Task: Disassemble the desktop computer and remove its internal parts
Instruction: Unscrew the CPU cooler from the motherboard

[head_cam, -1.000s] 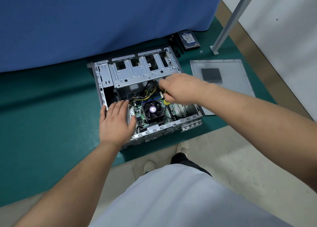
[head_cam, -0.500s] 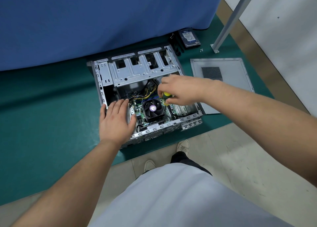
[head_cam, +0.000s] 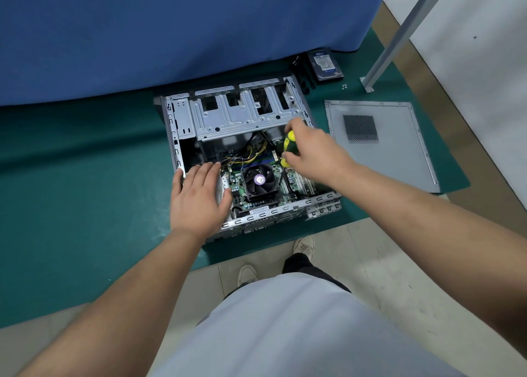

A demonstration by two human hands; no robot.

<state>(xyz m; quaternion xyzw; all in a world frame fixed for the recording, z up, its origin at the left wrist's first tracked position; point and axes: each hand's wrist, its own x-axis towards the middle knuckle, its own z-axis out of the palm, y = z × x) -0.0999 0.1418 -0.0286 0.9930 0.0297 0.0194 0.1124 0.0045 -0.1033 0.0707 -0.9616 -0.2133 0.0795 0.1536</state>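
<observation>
Gripping the screwdriver (head_cam: 289, 147) in our right hand (head_cam: 313, 152), we press our open left hand (head_cam: 196, 197) flat at the case's (head_cam: 273, 212) eight o'clock.

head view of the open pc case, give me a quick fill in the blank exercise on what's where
1. The right hand grips a screwdriver whose handle is yellow and ____.
2. The left hand rests flat on the ____ corner of the computer case, its fingers spread.
3. The removed side panel lies on the mat to the ____ of the case.
4. The hard drive lies ____ the case, near the blue cloth.

Missing words: green; near-left; right; outside
</observation>
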